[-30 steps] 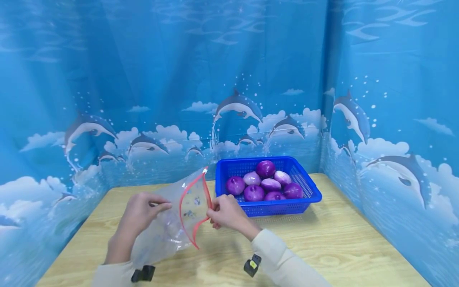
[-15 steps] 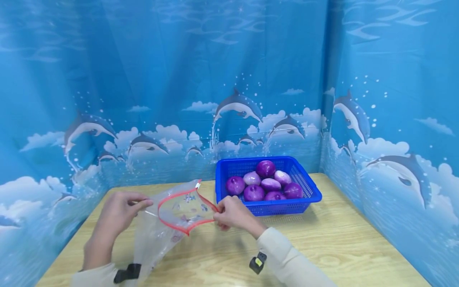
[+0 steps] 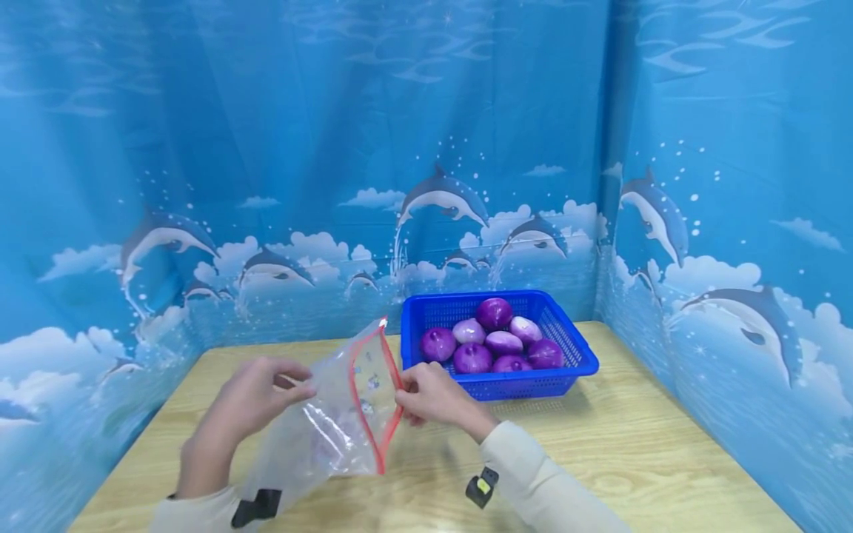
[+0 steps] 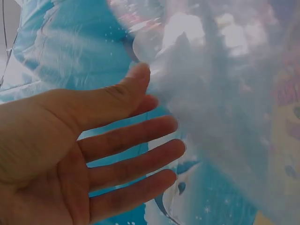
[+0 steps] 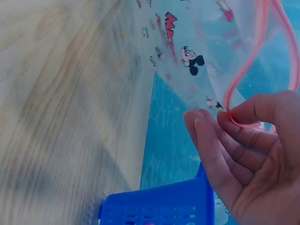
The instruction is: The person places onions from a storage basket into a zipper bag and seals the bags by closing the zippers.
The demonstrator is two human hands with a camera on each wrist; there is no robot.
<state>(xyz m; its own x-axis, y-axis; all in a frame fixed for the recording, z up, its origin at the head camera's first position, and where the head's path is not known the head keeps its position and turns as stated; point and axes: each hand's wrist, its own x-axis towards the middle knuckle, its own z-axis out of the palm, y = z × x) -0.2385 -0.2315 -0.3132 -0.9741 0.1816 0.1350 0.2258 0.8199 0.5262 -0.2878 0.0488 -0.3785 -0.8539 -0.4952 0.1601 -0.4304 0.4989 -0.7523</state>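
A clear zip bag [image 3: 333,429] with a red zip rim and small cartoon prints hangs tilted above the table in the head view, its mouth parted towards the right. My right hand [image 3: 436,396] pinches the red rim between thumb and forefinger; the right wrist view shows this right hand [image 5: 253,150] with its other fingers loosely bent. On the bag's left side is my left hand [image 3: 256,396], thumb and forefinger apart. In the left wrist view the left hand [image 4: 93,150] has fairly straight fingers beside the bag [image 4: 220,108]. Whether its fingertips touch the film is unclear.
Behind the right hand stands a blue plastic basket [image 3: 580,363] holding several purple onions [image 3: 473,357]. The wooden table [image 3: 600,459] meets a blue dolphin-print curtain [image 3: 300,185] at the back and sides.
The left hand first pulled the bag's side leftward, widening the mouth, then came back right. The mouth has narrowed again. The right hand has shifted slightly right, still pinching the rim.
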